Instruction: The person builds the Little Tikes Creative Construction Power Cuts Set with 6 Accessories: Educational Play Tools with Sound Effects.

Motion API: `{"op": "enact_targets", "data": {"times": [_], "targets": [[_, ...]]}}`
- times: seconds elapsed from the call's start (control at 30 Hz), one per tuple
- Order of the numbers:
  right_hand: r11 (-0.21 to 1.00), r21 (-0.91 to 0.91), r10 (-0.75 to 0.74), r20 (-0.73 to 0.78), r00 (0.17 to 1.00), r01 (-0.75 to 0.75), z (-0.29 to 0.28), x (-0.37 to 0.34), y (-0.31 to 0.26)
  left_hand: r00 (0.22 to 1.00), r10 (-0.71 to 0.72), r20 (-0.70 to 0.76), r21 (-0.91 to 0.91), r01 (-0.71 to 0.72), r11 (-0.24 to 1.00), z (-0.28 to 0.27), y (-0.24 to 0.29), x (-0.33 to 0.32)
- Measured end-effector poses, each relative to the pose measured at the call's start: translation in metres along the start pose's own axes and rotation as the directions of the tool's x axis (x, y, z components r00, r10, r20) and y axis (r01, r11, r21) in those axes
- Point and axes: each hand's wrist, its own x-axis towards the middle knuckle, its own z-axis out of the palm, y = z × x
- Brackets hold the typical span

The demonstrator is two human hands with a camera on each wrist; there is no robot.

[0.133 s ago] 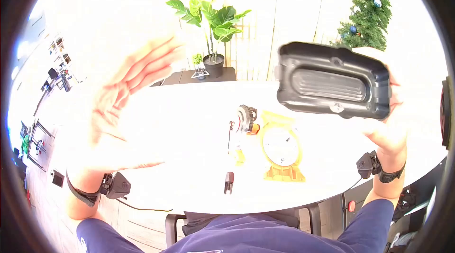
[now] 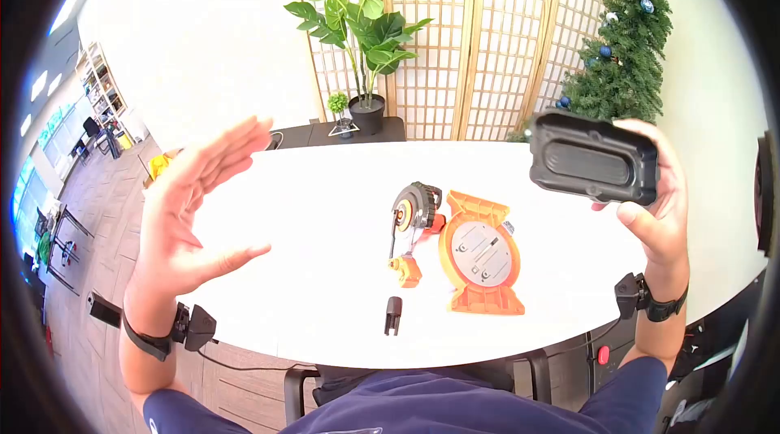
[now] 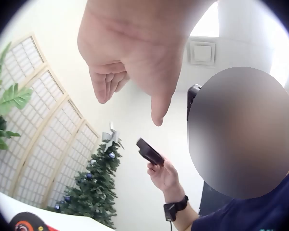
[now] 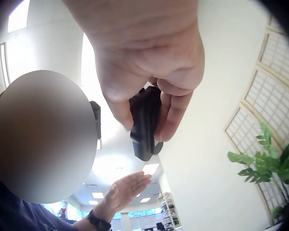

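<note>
My right hand (image 2: 662,190) holds a black ribbed plastic tray-like part (image 2: 593,159) up above the right side of the table, its recessed face toward the head camera. In the right wrist view, thumb and fingers pinch this black part (image 4: 145,126) from both sides. My left hand (image 2: 191,214) is raised over the left side of the table with nothing in it, thumb spread away from the straight fingers. Between the hands on the table lie an orange frame with a round grey disc (image 2: 485,253), a black-and-orange wheel-like part (image 2: 416,208) and a small dark pronged piece (image 2: 393,316).
The white table (image 2: 325,190) has a curved edge, with a chair (image 2: 296,389) at the front. Behind it a potted plant (image 2: 367,113) stands on a dark cabinet before a lattice screen (image 2: 439,76). A decorated Christmas tree (image 2: 621,80) is at the back right.
The black part has moved right and slightly down and looks smaller in the head view. My left hand's fingers have shifted left and down. The head picture has become less overexposed.
</note>
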Motion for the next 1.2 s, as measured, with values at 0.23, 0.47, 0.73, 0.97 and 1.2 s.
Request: {"op": "enact_targets", "data": {"times": [0.23,0.47,0.73,0.97,1.2], "targets": [[0.983,0.006,0.182,-0.136,0.974,-0.183,-0.019,-0.048,0.144,0.953,-0.269,-0.139,0.141,0.288,0.947,-0.004,-0.128,-0.095],[0.941,0.111,0.338,-0.339,0.878,-0.320,-0.096,-0.111,0.153,0.892,-0.377,-0.250,0.149,0.420,0.895,-0.037,-0.135,-0.165],[0.777,0.284,0.616,-0.526,0.586,-0.562,-0.198,-0.200,0.235,0.723,-0.574,-0.385,-0.087,0.591,0.802,-0.052,-0.196,-0.238],[0.623,0.272,0.716,-0.575,0.396,-0.733,-0.229,-0.266,0.266,0.680,-0.607,-0.412,-0.158,0.602,0.782,-0.068,-0.207,-0.275],[0.409,0.077,0.735,-0.619,0.278,-0.909,-0.262,-0.294,0.289,0.676,-0.611,-0.412,-0.168,0.603,0.780,-0.067,-0.209,-0.275]]}}
